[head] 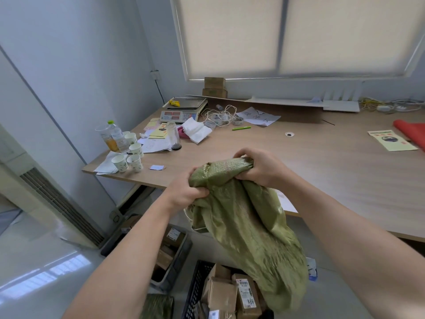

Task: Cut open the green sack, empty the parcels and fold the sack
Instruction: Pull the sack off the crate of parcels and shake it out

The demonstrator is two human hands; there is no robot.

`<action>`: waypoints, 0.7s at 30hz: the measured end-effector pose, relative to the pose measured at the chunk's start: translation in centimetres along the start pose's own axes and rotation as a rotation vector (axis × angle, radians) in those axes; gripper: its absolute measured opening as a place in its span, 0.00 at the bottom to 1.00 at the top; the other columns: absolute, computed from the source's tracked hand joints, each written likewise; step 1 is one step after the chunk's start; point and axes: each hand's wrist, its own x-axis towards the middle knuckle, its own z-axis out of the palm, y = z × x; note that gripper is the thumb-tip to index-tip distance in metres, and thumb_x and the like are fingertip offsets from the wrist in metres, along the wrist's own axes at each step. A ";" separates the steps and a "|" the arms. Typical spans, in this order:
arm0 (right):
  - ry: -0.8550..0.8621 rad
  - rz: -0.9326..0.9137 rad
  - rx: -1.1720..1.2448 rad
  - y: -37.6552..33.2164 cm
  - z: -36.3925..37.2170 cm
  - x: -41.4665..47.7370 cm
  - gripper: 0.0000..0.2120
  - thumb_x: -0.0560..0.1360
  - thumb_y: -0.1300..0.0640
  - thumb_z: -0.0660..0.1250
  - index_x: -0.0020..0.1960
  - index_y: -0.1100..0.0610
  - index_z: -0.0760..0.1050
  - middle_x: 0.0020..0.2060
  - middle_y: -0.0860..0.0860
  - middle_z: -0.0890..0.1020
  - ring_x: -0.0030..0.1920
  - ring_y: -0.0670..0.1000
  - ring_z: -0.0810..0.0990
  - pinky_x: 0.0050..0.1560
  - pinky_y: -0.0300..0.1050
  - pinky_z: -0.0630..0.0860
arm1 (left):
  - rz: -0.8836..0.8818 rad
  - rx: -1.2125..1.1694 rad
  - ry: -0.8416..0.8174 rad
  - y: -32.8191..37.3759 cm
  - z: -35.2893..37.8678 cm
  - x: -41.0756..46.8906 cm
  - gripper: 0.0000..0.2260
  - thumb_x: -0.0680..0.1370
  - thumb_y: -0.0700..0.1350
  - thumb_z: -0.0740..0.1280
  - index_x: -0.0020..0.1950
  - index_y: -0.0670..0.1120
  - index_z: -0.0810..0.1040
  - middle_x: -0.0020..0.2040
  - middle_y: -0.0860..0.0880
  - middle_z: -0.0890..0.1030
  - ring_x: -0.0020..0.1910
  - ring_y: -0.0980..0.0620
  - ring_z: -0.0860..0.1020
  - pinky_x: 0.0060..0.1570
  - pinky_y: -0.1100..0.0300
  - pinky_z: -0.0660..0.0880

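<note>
Wooden table [333, 171] fills mid frame. It is not used as a support here: the sack is held in front of its near edge and does not rest on it.

Green sack [248, 231] is held up in the air by one bunched end. The rest hangs limp toward the floor, and the lower end is blurred. No bulge is seen, so it is judged emptied. Held high, probably so anything left drops out.

Black crate [195, 288] is set on the floor right under the hanging end, likely as the catch bin. Brown labelled parcels [227, 293] are piled in it. A second bin of boxes [174, 249] is seen below the table edge.

Right hand [259, 166]: fingers are curled over the top of the bunched end and clamped on the fabric. Left hand [184, 192]: fingers are curled tight, gripping a gathered fold just below and beside. The two grips are close together. This is judged a last shake or the start of folding; which cannot be told.

A loose white cord [190, 217] hangs from the sack under the left hand.

Scale [184, 109], paper cups [128, 157] and green pen [241, 128] are on the far left of the table, well apart from the hands. No cutter is seen.
</note>
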 end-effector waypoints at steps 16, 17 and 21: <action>-0.199 0.047 0.567 2.8 2.2 -2.4 0.50 0.60 0.53 0.81 0.72 0.30 0.57 0.71 0.49 0.71 0.69 0.52 0.72 0.68 0.51 0.71 | -0.173 -0.386 0.219 2.4 0.9 0.0 0.07 0.69 0.31 0.58 0.40 0.38 0.74 0.33 0.42 0.75 0.30 0.45 0.76 0.33 0.56 0.75; -0.180 0.051 0.627 2.7 2.6 -2.4 0.45 0.62 0.55 0.80 0.72 0.36 0.62 0.66 0.49 0.76 0.66 0.51 0.75 0.65 0.51 0.73 | -0.175 -0.430 0.200 2.8 1.2 -0.2 0.05 0.67 0.32 0.59 0.39 0.37 0.73 0.31 0.43 0.74 0.28 0.46 0.76 0.31 0.59 0.75; -0.048 0.114 0.721 2.4 3.6 -2.3 0.14 0.71 0.65 0.72 0.52 0.50 0.80 0.49 0.52 0.85 0.52 0.53 0.83 0.60 0.57 0.77 | -0.203 -0.520 0.146 2.9 2.1 -0.6 0.13 0.75 0.31 0.51 0.33 0.38 0.69 0.25 0.45 0.72 0.22 0.51 0.74 0.24 0.66 0.71</action>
